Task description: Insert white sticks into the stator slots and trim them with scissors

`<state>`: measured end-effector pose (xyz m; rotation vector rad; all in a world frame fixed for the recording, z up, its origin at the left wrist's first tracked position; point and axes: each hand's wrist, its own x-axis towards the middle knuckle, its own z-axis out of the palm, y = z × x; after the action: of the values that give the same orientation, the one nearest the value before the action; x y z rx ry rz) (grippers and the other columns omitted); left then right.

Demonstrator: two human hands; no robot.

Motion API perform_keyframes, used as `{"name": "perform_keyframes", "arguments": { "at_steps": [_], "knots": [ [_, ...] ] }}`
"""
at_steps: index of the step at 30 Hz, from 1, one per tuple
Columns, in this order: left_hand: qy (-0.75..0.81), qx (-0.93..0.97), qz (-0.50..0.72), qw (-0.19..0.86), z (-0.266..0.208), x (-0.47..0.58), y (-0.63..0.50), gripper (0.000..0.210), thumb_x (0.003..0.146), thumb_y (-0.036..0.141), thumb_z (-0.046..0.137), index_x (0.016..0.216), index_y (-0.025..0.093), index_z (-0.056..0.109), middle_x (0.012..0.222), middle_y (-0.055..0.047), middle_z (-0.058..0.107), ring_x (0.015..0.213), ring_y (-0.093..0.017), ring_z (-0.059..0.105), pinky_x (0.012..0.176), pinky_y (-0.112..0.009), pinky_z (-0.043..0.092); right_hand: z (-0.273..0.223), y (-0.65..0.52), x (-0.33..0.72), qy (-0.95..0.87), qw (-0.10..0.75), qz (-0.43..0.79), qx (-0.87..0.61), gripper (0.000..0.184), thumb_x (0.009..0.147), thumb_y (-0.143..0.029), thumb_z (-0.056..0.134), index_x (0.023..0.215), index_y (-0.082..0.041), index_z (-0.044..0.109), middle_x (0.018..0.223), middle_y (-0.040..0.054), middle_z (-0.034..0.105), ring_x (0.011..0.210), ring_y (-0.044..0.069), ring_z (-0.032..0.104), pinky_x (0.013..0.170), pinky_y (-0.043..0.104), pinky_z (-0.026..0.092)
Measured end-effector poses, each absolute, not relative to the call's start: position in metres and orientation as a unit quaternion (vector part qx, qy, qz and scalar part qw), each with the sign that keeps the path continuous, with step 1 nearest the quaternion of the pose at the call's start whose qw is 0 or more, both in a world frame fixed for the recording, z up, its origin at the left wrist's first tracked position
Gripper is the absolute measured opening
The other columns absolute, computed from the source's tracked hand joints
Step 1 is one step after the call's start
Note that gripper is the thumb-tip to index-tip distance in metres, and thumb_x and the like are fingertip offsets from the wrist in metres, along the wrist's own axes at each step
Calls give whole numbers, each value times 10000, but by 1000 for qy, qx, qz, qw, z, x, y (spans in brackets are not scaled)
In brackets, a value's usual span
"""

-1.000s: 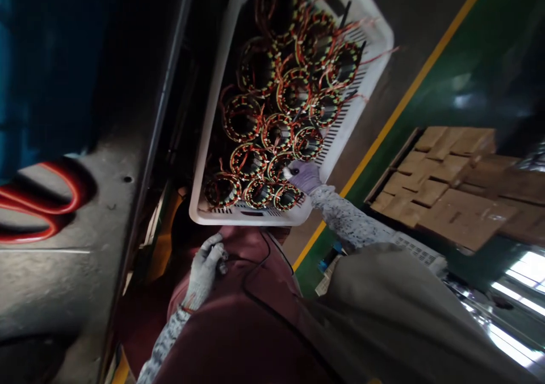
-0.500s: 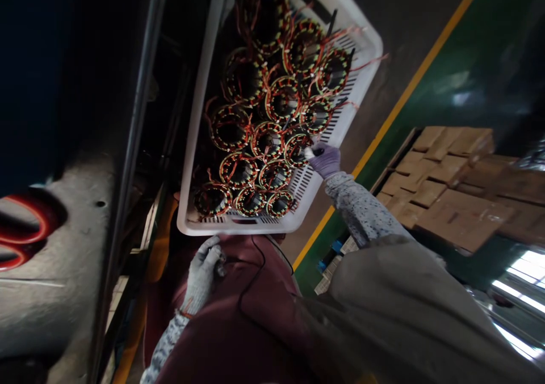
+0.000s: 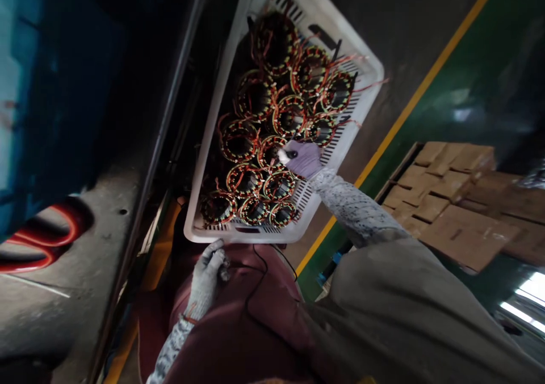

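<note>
A white plastic crate holds several wire-wound motor stators standing upright, with red and yellow-green windings around their open rings. My right hand, in a purple and white glove, is over a stator in the middle of the crate. Its fingers are closed in a pinch around a small dark thing, too unclear to name. My left hand, in a pale grey glove, lies on the maroon cloth on my lap, just short of the crate's near rim. Its fingers are curled, and what they hold, if anything, is hidden.
Left of the crate runs a metal table edge, and red-handled scissors lie on the grey surface there. Cardboard boxes are stacked at the right, past a yellow floor line. A thin black cord crosses my lap.
My right hand has moved left, from a stator at the crate's right side to over one in the middle. My left hand keeps its curled pose. The view has shifted slightly.
</note>
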<state>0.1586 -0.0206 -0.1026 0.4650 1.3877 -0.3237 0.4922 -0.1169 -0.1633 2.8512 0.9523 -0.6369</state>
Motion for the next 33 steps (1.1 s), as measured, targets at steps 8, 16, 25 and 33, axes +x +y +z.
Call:
{"name": "perform_keyframes", "arguments": {
  "at_steps": [8, 16, 25, 33],
  "knots": [
    [645, 188, -109, 733, -102, 152, -12, 687, 544, 480, 795, 1087, 140, 548, 557, 77, 510, 418, -34, 371, 399, -155, 316, -143, -91, 485, 307, 50, -204, 928, 259, 824, -372, 471, 739, -178, 621, 691, 73, 678, 689, 215, 634, 646, 326, 428],
    [640, 176, -105, 740, -103, 143, -6, 659, 563, 484, 792, 1095, 164, 571, 567, 78, 505, 431, -36, 371, 420, -159, 319, -162, -18, 460, 364, 12, -253, 896, 271, 811, -437, 536, 837, -212, 684, 752, 47, 715, 748, 215, 650, 697, 321, 457],
    [640, 179, -87, 742, -107, 137, -1, 632, 591, 471, 784, 1098, 157, 575, 560, 80, 477, 444, -43, 373, 422, -165, 328, -139, -13, 504, 287, -123, -149, 938, 294, 866, -384, 465, 770, -170, 642, 752, 51, 676, 716, 166, 613, 705, 287, 477],
    [653, 172, -80, 733, -104, 152, -2, 682, 534, 480, 801, 1079, 148, 561, 565, 73, 496, 433, -40, 373, 413, -168, 317, -174, 6, 560, 230, -64, -154, 959, 211, 779, -360, 592, 823, -160, 642, 744, 58, 636, 769, 226, 620, 790, 384, 495]
  ]
}}
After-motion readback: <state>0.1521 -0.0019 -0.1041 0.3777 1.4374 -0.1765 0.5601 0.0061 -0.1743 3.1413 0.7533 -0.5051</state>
